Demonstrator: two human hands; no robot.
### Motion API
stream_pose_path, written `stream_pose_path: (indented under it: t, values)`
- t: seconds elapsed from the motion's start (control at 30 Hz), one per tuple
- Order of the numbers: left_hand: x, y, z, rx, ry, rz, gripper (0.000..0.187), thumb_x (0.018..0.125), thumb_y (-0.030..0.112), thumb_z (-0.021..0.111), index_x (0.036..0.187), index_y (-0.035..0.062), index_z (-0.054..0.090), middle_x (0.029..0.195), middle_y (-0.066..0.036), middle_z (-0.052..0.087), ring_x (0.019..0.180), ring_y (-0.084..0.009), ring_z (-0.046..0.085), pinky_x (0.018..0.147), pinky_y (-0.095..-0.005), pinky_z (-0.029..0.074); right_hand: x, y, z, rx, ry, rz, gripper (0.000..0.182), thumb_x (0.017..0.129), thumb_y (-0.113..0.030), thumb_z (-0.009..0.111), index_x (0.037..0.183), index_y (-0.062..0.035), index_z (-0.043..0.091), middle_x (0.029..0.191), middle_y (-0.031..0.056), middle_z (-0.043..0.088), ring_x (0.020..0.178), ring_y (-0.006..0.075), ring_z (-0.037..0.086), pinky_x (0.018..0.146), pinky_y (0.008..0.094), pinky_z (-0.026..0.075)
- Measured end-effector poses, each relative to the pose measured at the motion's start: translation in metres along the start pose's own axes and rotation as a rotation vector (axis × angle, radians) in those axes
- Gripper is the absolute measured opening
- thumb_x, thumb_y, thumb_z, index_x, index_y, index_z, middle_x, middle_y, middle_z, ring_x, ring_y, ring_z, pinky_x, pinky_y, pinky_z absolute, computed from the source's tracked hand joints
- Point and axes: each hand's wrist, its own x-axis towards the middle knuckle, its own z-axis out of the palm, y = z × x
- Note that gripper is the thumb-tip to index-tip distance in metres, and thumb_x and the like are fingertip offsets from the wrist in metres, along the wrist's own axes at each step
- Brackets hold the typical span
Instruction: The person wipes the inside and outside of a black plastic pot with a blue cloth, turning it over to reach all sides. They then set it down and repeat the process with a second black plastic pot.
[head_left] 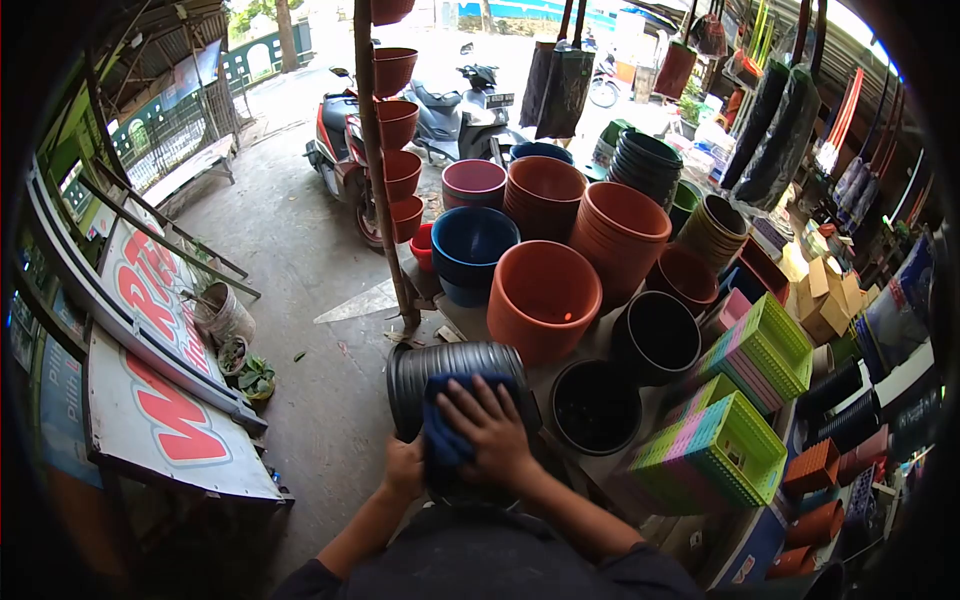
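Note:
A black ribbed plastic pot (455, 360) lies on its side in front of my body. My left hand (404, 468) grips its near left edge, with the fingers partly hidden behind it. On the pot's side is a dark blue cloth (441, 432), folded or bunched. My right hand (489, 432) presses this cloth against the pot, its fingers spread over the fabric. The pot's near end is partly hidden by the cloth and my hands. Just right of it stands an upright black pot (596, 408).
Stacked orange pots (545, 320), blue pots (465, 262) and green-rimmed baskets (715, 460) crowd the right side. A post (372, 150) with hanging red pots rises ahead. At left leans a sign board (180, 410); parked motorcycles (345, 150) stand beyond.

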Motion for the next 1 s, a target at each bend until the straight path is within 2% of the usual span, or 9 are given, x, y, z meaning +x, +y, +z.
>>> stream_pose_path:
  t: [0.17, 0.2, 0.23, 0.37, 0.5, 0.6, 0.87, 0.97, 1.0]
  values:
    - [0.002, 0.009, -0.038, -0.104, -0.069, -0.234, 0.036, 0.096, 0.014, 0.059, 0.128, -0.0019, 0.054, 0.122, -0.014, 0.063, 0.106, -0.0236, 0.065, 0.094, -0.0358, 0.052, 0.042, 0.080, -0.032, 0.304, -0.160, 0.141, 0.062, 0.082, -0.036, 0.061, 0.141, -0.0192, 0.052, 0.140, 0.0115, 0.053, 0.128, 0.0305, 0.050, 0.109, 0.0401, 0.035]
    - [0.002, 0.010, -0.047, -0.163, -0.108, -0.231, 0.038, 0.096, 0.016, 0.059, 0.129, -0.0024, 0.053, 0.123, -0.015, 0.062, 0.108, -0.0253, 0.064, 0.095, -0.0371, 0.052, 0.048, 0.096, -0.041, 0.926, -0.290, 0.350, 0.051, 0.083, -0.022, 0.061, 0.132, -0.0089, 0.057, 0.131, 0.0126, 0.059, 0.118, 0.0234, 0.056, 0.101, 0.0321, 0.042]
    - [0.002, 0.010, -0.053, -0.225, -0.147, -0.228, 0.041, 0.097, 0.018, 0.059, 0.130, -0.0030, 0.051, 0.124, -0.016, 0.061, 0.109, -0.0270, 0.063, 0.096, -0.0384, 0.051, 0.044, 0.128, -0.031, 1.074, -0.465, 0.667, 0.045, 0.086, -0.021, 0.056, 0.127, -0.0032, 0.059, 0.118, 0.0100, 0.063, 0.106, 0.0158, 0.057, 0.095, 0.0291, 0.045]
    - [-0.001, 0.014, -0.065, -0.408, -0.020, -0.249, 0.037, 0.097, 0.017, 0.059, 0.125, -0.0058, 0.054, 0.119, -0.018, 0.064, 0.107, -0.0269, 0.064, 0.093, -0.0384, 0.053, 0.012, 0.135, -0.035, 1.584, -0.185, 1.081, 0.042, 0.088, -0.018, 0.048, 0.125, -0.0010, 0.058, 0.117, 0.0091, 0.064, 0.105, 0.0183, 0.060, 0.094, 0.0302, 0.046]
    - [-0.001, 0.004, -0.084, -0.441, 0.020, -0.265, 0.040, 0.098, 0.020, 0.058, 0.127, -0.0066, 0.053, 0.123, -0.019, 0.062, 0.111, -0.0294, 0.062, 0.096, -0.0408, 0.052, -0.008, 0.119, 0.017, 1.497, 0.042, 0.783, 0.053, 0.090, -0.022, 0.045, 0.139, -0.0016, 0.049, 0.143, 0.0146, 0.049, 0.130, 0.0258, 0.047, 0.108, 0.0357, 0.035]
    - [-0.001, 0.004, -0.091, -0.400, -0.006, -0.273, 0.045, 0.098, 0.023, 0.056, 0.132, -0.0051, 0.048, 0.128, -0.019, 0.058, 0.115, -0.0316, 0.060, 0.099, -0.0436, 0.049, 0.007, 0.063, 0.004, 0.789, 0.096, 0.395, 0.062, 0.092, -0.026, 0.047, 0.149, -0.0053, 0.035, 0.158, 0.0198, 0.024, 0.149, 0.0303, 0.015, 0.119, 0.0437, 0.008]
    - [0.016, 0.000, -0.133, -0.460, 0.003, -0.280, 0.050, 0.098, 0.024, 0.055, 0.138, -0.0028, 0.042, 0.133, -0.020, 0.055, 0.119, -0.0341, 0.057, 0.102, -0.0468, 0.047, -0.022, 0.009, 0.002, 0.981, -0.052, 0.212, 0.063, 0.087, -0.026, 0.050, 0.146, -0.0047, 0.041, 0.154, 0.0205, 0.032, 0.148, 0.0328, 0.019, 0.119, 0.0459, 0.007]
    - [0.021, -0.005, -0.138, -0.445, 0.000, -0.280, 0.051, 0.098, 0.025, 0.056, 0.138, -0.0028, 0.042, 0.133, -0.022, 0.055, 0.119, -0.0343, 0.057, 0.102, -0.0468, 0.048, -0.058, 0.009, 0.009, 1.200, 0.029, 0.228, 0.050, 0.089, -0.020, 0.050, 0.135, -0.0013, 0.053, 0.141, 0.0180, 0.052, 0.138, 0.0315, 0.040, 0.116, 0.0440, 0.024]
    - [0.023, -0.006, -0.137, -0.393, -0.006, -0.281, 0.050, 0.098, 0.023, 0.057, 0.138, -0.0031, 0.042, 0.132, -0.021, 0.055, 0.118, -0.0337, 0.058, 0.102, -0.0466, 0.048, -0.071, 0.002, 0.008, 1.319, 0.160, 0.459, 0.042, 0.090, -0.016, 0.050, 0.127, -0.0001, 0.058, 0.131, 0.0147, 0.059, 0.128, 0.0282, 0.050, 0.110, 0.0408, 0.033]
